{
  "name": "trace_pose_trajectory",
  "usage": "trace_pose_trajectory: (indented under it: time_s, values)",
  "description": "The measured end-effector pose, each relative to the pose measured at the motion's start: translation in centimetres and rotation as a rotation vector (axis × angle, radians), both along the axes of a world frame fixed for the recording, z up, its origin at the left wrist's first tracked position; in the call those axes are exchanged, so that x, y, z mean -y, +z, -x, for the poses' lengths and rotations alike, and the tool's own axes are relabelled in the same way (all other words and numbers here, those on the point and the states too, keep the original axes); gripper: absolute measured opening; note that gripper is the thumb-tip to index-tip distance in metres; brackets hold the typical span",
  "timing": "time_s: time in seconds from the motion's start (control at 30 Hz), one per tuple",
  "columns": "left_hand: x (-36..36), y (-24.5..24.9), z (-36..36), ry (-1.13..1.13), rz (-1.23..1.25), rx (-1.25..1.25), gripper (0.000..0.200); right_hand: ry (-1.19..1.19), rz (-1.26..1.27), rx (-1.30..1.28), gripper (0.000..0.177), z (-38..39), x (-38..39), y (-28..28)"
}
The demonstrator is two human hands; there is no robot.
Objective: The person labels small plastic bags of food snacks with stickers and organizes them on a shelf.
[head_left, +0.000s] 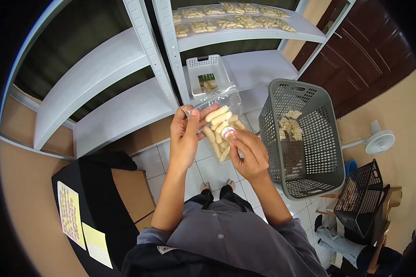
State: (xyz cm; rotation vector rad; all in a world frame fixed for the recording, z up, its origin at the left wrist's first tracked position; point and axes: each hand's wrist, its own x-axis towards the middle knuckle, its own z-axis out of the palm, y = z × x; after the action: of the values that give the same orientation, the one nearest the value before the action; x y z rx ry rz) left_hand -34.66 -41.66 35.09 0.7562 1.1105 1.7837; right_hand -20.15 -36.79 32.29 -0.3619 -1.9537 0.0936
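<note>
A clear plastic zip bag [237,102] of pale, finger-shaped snack pieces [218,117] is held up in front of my chest. My left hand [186,138] grips its upper left side, thumb in front and fingers behind. With thumb and fingertips, my right hand [251,154] holds a round white label sticker [228,133] with red print against the bag's front. Whether the sticker is fully stuck down cannot be seen. At the lower left, a yellow sheet with rows of stickers [69,212] and a second yellow sheet [97,245] lie on black cloth.
A grey laundry-style basket [272,134] with filled bags [290,125] stands to the right. Ahead, a shelf [252,34] carries rows of filled bags; below is a white tray [196,64] with a green packet. A fan [380,141], black crates [359,198] and another person [344,244] are at right.
</note>
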Motion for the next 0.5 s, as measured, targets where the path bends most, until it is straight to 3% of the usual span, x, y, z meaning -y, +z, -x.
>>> trace_pose_trajectory:
  time_s: [0.5]
  values:
    - [-2.4,0.0,-0.1,0.037,-0.007,0.042,0.016,-0.044,0.046,0.112,0.017,0.1,-2.4,0.0]
